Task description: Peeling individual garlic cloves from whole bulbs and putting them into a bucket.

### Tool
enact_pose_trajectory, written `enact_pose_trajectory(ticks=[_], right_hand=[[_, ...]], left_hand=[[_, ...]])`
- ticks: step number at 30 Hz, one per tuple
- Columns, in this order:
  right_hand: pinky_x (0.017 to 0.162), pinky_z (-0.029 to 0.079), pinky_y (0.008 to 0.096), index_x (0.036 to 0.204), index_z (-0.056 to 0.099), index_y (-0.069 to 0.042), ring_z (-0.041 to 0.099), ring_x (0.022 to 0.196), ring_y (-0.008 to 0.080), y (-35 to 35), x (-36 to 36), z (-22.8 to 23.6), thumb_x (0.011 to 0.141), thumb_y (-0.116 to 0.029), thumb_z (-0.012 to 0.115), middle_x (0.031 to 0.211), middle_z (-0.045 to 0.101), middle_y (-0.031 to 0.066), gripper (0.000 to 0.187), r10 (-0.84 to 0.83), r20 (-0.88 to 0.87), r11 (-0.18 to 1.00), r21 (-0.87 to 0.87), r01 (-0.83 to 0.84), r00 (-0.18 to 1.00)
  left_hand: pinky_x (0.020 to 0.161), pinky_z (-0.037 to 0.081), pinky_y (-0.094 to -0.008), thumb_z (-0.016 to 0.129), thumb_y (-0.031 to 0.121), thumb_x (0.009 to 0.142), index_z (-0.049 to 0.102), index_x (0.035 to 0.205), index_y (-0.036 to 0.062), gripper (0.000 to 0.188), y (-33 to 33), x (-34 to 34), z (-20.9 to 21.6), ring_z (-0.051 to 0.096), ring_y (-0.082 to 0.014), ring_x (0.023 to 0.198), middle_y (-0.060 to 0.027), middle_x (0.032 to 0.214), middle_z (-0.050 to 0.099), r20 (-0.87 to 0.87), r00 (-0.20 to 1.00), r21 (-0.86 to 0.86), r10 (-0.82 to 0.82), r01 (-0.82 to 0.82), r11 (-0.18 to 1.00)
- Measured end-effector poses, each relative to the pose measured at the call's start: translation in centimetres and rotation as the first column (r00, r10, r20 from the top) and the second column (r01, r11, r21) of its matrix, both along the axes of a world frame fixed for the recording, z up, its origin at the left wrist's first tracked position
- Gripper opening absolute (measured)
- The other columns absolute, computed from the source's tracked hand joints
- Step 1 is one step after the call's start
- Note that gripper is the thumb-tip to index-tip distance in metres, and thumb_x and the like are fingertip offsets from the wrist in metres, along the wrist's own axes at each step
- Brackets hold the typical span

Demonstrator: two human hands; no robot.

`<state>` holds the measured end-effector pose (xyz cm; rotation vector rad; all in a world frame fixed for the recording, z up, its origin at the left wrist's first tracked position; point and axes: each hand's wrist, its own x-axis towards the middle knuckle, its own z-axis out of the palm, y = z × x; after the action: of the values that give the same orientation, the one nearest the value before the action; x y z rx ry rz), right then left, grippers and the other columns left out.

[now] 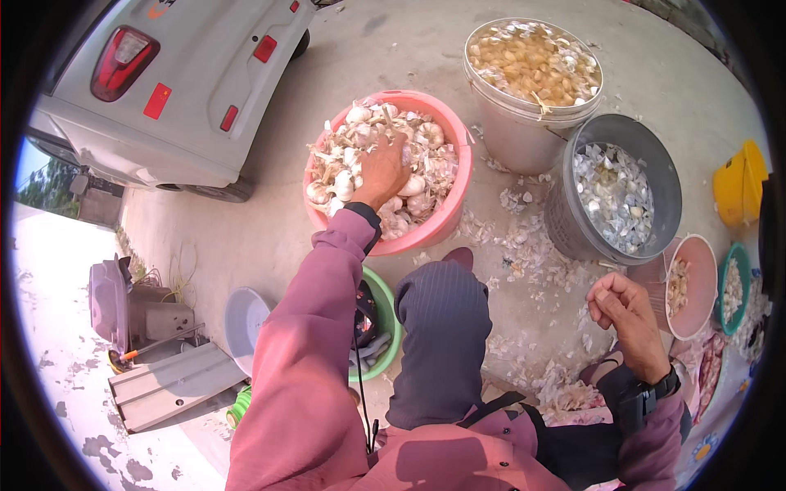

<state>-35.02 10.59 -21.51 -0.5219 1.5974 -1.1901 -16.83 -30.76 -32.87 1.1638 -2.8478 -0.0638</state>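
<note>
A round pink tub [460,192] stands in front of me, heaped with garlic bulbs [344,184] and loose papery skins. My left hand [383,170] reaches into the heap from the near side, its back upward. Its fingers stretch forward over the bulbs, and their tips are partly lost among them. Off to the right, well away from the tub, my right hand [629,321] hovers above the floor near a small pink basket [696,307]. Its fingers are curled against the thumb. Whatever they hold, if anything, is hidden.
Past the tub stands a white bucket [524,135] of peeled cloves in water. Beside it is a dark grey bucket [565,221] of cloves. A yellow bucket [738,184] and teal basin [724,282] sit right. A green basin [385,303] is by my knee. A white vehicle [184,123] stands left.
</note>
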Motion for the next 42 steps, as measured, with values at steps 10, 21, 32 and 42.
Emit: enact_pose_trajectory(ticks=[10, 21, 32, 42], right_hand=[[0.065, 0.037, 0.0197, 0.109, 0.056, -0.004, 0.049, 0.075, 0.0037, -2.4, 0.8, 2.5, 0.098, -0.028, 0.059, 0.082, 0.056, -0.0028, 0.027, -0.049, -0.055, 0.974, -0.224, 0.036, 0.997], [0.065, 0.041, 0.0222, 0.11, 0.064, -0.002, 0.048, 0.072, 0.0051, 1.4, -2.0, 4.1, 0.094, -0.025, 0.064, 0.079, 0.054, -0.0041, 0.028, -0.348, -0.334, 0.88, -0.438, 0.183, 0.876], [0.062, 0.041, 0.0288, 0.113, 0.043, -0.003, 0.047, 0.065, 0.01, 3.4, -0.5, -0.8, 0.095, -0.014, 0.057, 0.07, 0.055, 0.0051, 0.025, -0.167, -0.348, 0.968, -0.235, 0.087, 0.922], [0.066, 0.043, 0.0475, 0.099, 0.054, 0.002, 0.056, 0.074, 0.0437, 3.7, 0.7, -2.0, 0.1, -0.027, 0.05, 0.078, 0.059, 0.0244, 0.029, 0.118, -0.776, 0.993, 0.082, -0.087, 0.62]], left_hand=[[0.097, 0.043, -0.0386, 0.071, 0.011, 0.081, 0.031, 0.139, 0.0053, 0.07, 11.8, -3.9, 16.4, 0.057, -0.031, 0.116, -0.0189, 0.124, 0.056, -0.568, 0.794, 0.41, -0.216, 0.501, 0.762], [0.088, 0.05, -0.0345, 0.069, -0.002, 0.08, 0.027, 0.125, 0.0044, 0.062, 26.6, -9.9, 17.6, 0.058, -0.0234, 0.111, -0.0168, 0.121, 0.053, -0.587, 0.775, 0.686, -0.233, 0.629, 0.365], [0.085, 0.047, -0.0409, 0.073, 0.004, 0.072, 0.042, 0.13, 0.006, 0.066, 29.0, -10.1, 9.3, 0.053, -0.031, 0.112, -0.0165, 0.117, 0.052, -0.629, 0.728, 0.669, -0.272, 0.685, 0.288], [0.078, 0.047, -0.048, 0.069, 0.003, 0.072, 0.048, 0.113, 0.0042, 0.046, 29.1, -8.4, 7.5, 0.055, -0.0432, 0.096, -0.0187, 0.104, 0.05, -0.56, 0.718, 0.509, -0.414, 0.692, 0.512]])
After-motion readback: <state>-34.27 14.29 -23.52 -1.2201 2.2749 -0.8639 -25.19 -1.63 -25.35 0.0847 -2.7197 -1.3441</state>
